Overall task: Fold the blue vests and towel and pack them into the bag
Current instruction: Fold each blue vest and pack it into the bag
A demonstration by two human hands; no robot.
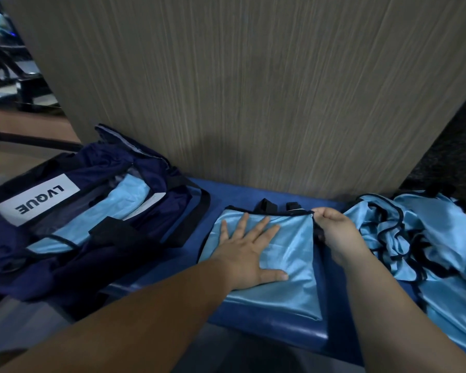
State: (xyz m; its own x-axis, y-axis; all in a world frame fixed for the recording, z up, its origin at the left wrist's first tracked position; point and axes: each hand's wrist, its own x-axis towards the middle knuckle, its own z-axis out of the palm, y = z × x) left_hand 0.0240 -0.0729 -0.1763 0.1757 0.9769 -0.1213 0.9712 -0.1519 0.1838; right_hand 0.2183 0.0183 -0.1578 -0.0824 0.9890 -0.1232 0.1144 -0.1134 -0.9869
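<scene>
Loose vests [425, 238]: your pile runs past the right edge.
Bag [73, 254]: cut off at left.
Right hand [334, 232]: your fingertips curl from sight, pinching the folded vest [293, 254].
Top-left background: blurred.

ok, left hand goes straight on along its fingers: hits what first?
Left hand, flat on the vest, likely meets the black straps at its far edge, then the wall.

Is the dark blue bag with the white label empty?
No, shiny light blue cloth lies inside the dark blue fabric bag.
</scene>
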